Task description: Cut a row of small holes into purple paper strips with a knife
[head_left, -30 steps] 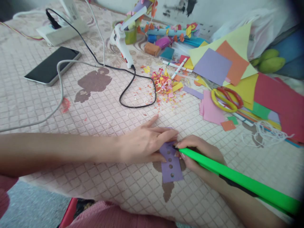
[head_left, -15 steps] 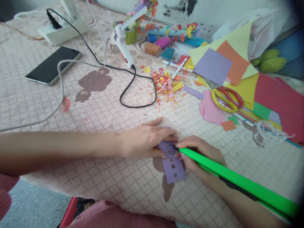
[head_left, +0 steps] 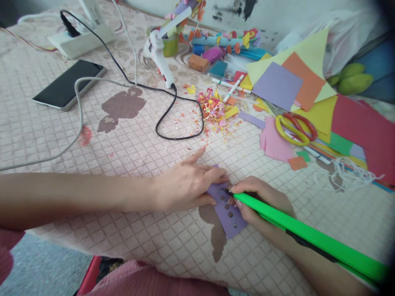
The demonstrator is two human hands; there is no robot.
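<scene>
The right hand point(head_left: 262, 201) grips a bright green tool point(head_left: 302, 228) near its dark tip, while the left hand point(head_left: 185, 185), fingers slightly spread, presses a purple paper strip point(head_left: 231, 222) to the tabletop point(head_left: 154, 242). The holed strip lies between both hands, the tip at it; farther off are scissors point(head_left: 291, 129), paper scraps point(head_left: 212, 107) and a glue gun point(head_left: 159, 57).

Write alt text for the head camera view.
The left hand presses on a holed purple paper strip while the right hand holds a long green tool, its black tip at the strip. Scissors, coloured paper, a glue gun and a phone lie on the patterned tablecloth.
</scene>
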